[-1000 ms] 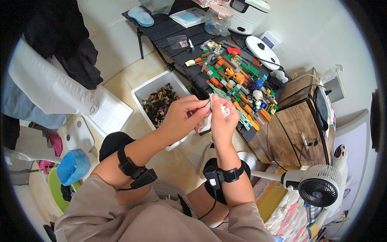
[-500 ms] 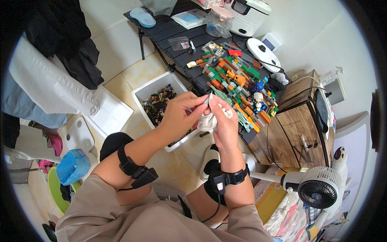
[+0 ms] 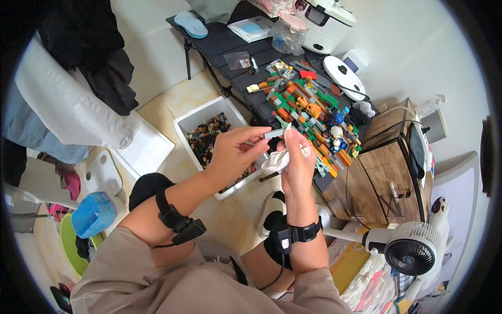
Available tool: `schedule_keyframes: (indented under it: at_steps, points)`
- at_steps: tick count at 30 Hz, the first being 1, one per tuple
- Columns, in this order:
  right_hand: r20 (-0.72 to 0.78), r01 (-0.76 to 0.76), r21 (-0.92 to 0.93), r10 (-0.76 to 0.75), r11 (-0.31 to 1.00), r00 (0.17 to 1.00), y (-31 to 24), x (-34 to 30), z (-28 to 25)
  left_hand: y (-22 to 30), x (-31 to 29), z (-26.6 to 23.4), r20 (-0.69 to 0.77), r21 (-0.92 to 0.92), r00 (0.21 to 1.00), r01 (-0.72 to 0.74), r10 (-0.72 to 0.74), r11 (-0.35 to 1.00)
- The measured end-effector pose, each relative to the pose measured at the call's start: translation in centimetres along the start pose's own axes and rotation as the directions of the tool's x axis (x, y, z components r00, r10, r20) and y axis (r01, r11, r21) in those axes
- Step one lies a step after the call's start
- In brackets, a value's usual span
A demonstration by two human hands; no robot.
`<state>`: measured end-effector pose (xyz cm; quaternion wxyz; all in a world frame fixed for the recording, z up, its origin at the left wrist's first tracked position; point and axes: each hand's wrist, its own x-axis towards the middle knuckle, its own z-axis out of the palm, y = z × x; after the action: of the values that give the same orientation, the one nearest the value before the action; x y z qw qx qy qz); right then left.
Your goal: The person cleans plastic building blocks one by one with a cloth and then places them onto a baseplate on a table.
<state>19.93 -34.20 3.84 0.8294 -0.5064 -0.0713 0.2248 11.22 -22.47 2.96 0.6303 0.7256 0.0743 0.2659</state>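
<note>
A small light-grey toy brick (image 3: 274,134) is held between my two hands, above the white bin. My left hand (image 3: 234,153) pinches its left end, with the index finger along the top and the thumb below. My right hand (image 3: 299,162) grips a crumpled white cloth (image 3: 278,160), its thumb pressing the cloth against the brick's other end. Part of the cloth hangs below the right fingers, and the fingers behind it are hidden.
Below my hands, a white bin (image 3: 186,127) holds loose bricks. On the dark slatted table (image 3: 212,49) lie rows of coloured bricks (image 3: 303,104), small figures and a white lid (image 3: 343,78). A wooden cabinet (image 3: 389,172) and a fan (image 3: 411,251) stand at right.
Both hands have moved slightly right, and their fingertips are farther apart. More of the grey brick now shows between them. The cloth stays in my right hand.
</note>
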Motion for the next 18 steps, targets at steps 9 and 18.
schedule_keyframes:
  at_steps: [9,18]
  points:
    - [0.142,-0.132,-0.022,0.134,0.991,0.981,0.0,-0.7,-0.1,0.2,2.1,-0.4,0.121,-0.66,0.966,0.249,-0.227,0.709]
    - [0.124,0.241,-0.148,-0.223,0.959,0.967,0.1,-0.2,-1.0,-0.5,2.4,-0.4,0.293,-0.596,0.924,0.377,-0.245,0.709]
